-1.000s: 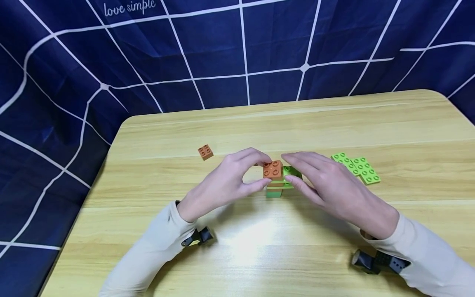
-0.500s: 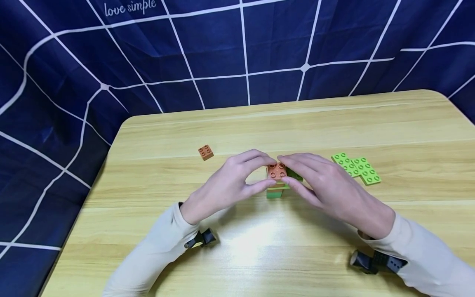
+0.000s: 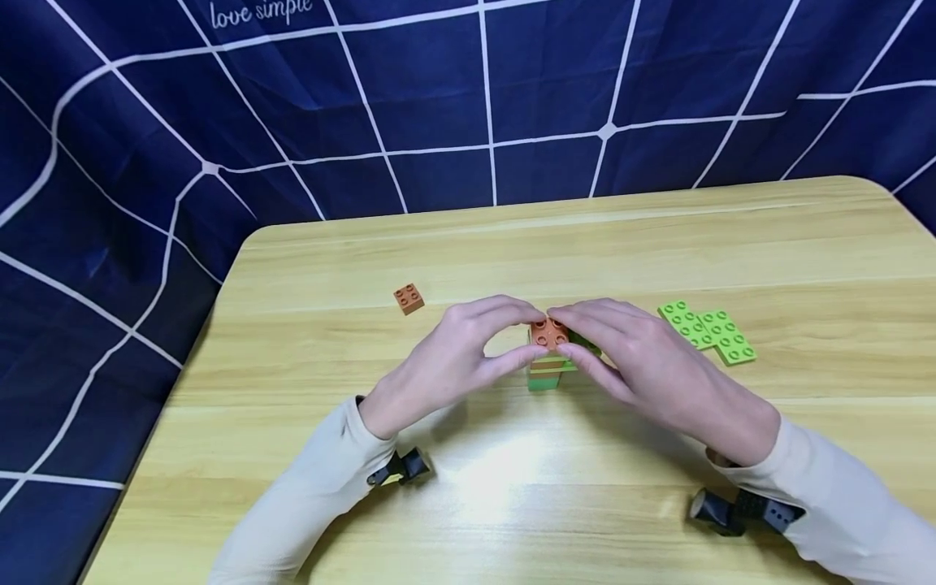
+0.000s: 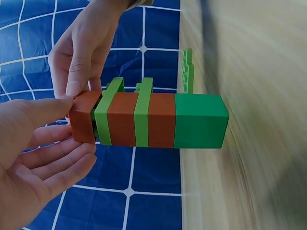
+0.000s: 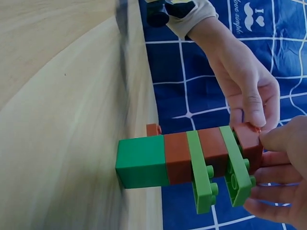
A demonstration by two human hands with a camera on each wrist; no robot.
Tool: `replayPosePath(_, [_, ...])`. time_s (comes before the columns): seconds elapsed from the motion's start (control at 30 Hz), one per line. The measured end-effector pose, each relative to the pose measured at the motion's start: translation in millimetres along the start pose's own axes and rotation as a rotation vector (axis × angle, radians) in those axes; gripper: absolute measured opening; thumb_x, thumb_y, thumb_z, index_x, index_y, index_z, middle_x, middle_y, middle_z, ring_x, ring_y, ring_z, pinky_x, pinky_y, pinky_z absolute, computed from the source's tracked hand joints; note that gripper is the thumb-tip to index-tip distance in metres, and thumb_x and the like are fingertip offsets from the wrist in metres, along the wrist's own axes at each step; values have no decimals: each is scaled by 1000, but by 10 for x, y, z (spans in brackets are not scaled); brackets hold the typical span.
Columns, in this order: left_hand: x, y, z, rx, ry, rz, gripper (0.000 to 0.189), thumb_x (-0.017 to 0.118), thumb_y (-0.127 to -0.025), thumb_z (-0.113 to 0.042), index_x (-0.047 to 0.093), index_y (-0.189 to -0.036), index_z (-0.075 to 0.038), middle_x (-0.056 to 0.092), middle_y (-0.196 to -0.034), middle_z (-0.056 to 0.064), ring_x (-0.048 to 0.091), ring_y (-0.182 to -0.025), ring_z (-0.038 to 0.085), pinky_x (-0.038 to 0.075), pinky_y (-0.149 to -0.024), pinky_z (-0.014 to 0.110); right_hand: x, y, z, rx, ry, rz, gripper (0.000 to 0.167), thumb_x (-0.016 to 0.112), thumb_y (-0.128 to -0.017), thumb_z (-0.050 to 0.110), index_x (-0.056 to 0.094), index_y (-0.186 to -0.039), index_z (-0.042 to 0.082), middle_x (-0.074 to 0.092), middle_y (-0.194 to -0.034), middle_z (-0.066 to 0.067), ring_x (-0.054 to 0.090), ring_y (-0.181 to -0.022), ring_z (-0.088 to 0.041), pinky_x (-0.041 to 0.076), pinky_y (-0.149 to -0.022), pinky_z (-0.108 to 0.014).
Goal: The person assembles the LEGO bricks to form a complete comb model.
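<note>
An orange-brown toy building brick (image 3: 549, 334) with round studs sits at the top of a small upright tower. My left hand (image 3: 457, 349) pinches it from the left between thumb and fingers. From the right, my right hand (image 3: 651, 349) holds the same brick, thumb at its near corner. In the left wrist view the brick leans a little, with a narrow gap above the upper light green plate (image 4: 104, 122). Below come a brown brick (image 4: 122, 120), a second light green plate (image 4: 142, 120), another brown brick (image 4: 161, 120) and a dark green block (image 4: 200, 120) at the base.
One loose orange-brown brick (image 3: 409, 298) lies on the wooden table (image 3: 329, 268), left of and beyond the tower. Two light green studded plates (image 3: 705, 331) lie to the right, close behind my right hand. A dark blue curtain (image 3: 409, 89) hangs past the far edge.
The top brick has shifted slightly right over the tower. My left hand has moved right with it, and my right hand's fingertips have closed in on the brick.
</note>
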State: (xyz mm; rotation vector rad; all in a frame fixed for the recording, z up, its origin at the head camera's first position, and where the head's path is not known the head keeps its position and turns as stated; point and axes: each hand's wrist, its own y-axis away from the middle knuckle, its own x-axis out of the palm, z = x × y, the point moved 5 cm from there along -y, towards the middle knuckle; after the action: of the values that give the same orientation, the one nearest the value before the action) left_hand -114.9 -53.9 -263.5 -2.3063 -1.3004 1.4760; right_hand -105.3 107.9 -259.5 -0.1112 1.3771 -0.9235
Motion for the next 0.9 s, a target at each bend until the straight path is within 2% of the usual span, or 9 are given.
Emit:
replayPosePath(0.37, [38,-8,62,-120,13,38,31,67,-92,-18,67,-117,0,69,-113,9,65,-103,14,48,-92,16,-2,-51,-38,15,-45,34,47,44,-103,37,66,-114,-3,70,-104,-11,66,-97,-26,58,-81,-42])
replayPosePath(0.5, [38,-4,79,-142,26,36,31,68,-91,-18,67,-117,0,69,-113,9,65,-103,15,49,-92,16,4,-53,-46,25,-40,48,47,44,-103,37,66,-114,-3,70,-104,-11,66,-97,-26,58,-80,-41])
replayPosePath(0.77, [41,-5,97,-171,39,43,33,69,-91,-18,66,-118,0,69,-112,9,65,-100,15,50,-89,16,12,-45,-53,38,-25,71,54,38,-103,42,64,-117,-4,69,-106,-13,66,-98,-27,58,-80,-42])
replayPosePath(0.9, [44,-1,101,-185,43,56,33,68,-91,-18,66,-119,0,69,-113,9,65,-102,14,49,-91,16,19,-36,-57,57,-22,94,52,41,-102,42,64,-120,-2,69,-108,-13,65,-100,-28,57,-82,-43])
